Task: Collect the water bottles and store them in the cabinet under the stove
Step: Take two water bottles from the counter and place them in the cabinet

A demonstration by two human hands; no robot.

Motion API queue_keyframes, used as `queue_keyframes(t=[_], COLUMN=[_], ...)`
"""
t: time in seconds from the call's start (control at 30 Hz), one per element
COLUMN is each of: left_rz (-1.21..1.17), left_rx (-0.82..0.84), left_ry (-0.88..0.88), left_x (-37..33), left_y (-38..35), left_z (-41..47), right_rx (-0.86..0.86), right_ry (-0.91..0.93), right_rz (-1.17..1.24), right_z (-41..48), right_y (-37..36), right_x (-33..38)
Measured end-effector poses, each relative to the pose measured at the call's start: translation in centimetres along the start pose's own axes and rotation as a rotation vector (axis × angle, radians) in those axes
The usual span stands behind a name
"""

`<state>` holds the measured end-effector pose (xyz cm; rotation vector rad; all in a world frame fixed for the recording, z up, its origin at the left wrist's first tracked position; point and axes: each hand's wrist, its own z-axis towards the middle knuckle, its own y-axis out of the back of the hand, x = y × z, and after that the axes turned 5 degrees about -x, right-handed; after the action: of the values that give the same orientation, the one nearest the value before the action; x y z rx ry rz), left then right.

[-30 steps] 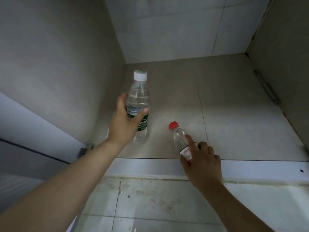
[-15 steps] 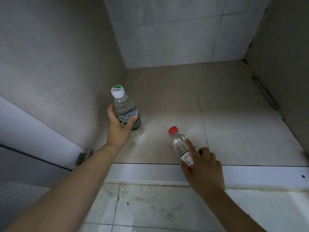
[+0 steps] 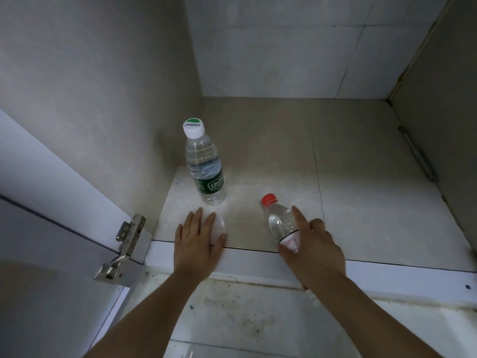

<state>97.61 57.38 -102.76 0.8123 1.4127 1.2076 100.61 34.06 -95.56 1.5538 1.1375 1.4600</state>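
Green bottle [image 3: 205, 161]: clear plastic, white cap with green mark, dark green label. Stands upright on the cabinet floor [image 3: 361, 202], front left, near the left wall [image 3: 103, 86]; no hand on it.

Red bottle [image 3: 280, 221]: smaller, clear, red cap, white label with red print. Tilted, cap toward the back, over the cabinet's front edge, right of the green bottle and apart from it.

Right hand [image 3: 313, 250]: wrapped around the lower part of the red bottle, index finger stretched along its side.

Left hand [image 3: 197, 242]: empty, fingers spread, palm down over the sill [image 3: 387, 273], just in front of the green bottle, not touching it.

Cabinet interior: tiled floor, back wall and side walls; nothing else stands on the floor, so the space behind and right of the bottles is free.

Hinge [image 3: 121, 248]: metal, at the lower left corner, joined to the open door [image 3: 38, 254] swung out to the left.

Pipe [image 3: 418, 157]: thin, along the base of the right wall, well apart from both bottles.

Kitchen floor [image 3: 245, 316]: stained pale tile below the sill.
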Motion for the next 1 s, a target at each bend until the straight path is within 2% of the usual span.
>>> queue_keyframes(t=[0.17, 0.3, 0.5, 0.63, 0.73, 0.87, 1.0], left_rz=[0.0, 0.026, 0.025, 0.021, 0.013, 0.027, 0.026], left_rx=[-0.032, -0.034, -0.048, -0.04, -0.042, -0.038, -0.039], left_ry=[0.007, 0.001, 0.005, 0.009, -0.002, 0.001, -0.006], left_x=[0.2, 0.3, 0.7, 0.4, 0.6, 0.7, 0.6], left_y=[0.1, -0.1, -0.1, 0.0, 0.0, 0.1, 0.0], left_z=[0.1, 0.0, 0.1, 0.1, 0.1, 0.3, 0.3], right_rx=[0.067, 0.078, -0.092, -0.147, -0.186, -0.273, -0.263], right_ry=[0.003, 0.105, 0.32, 0.292, 0.252, 0.258, 0.256], right_rz=[0.055, 0.141, 0.43, 0.782, 0.95, 1.012, 1.029], right_z=[0.8, 1.6, 4.0, 5.7, 6.6, 6.5, 6.3], right_y=[0.2, 0.8, 1.8, 2.2, 1.4, 0.1, -0.7], right_x=[0.5, 1.3, 5.6, 7.5, 8.5, 8.8, 7.7])
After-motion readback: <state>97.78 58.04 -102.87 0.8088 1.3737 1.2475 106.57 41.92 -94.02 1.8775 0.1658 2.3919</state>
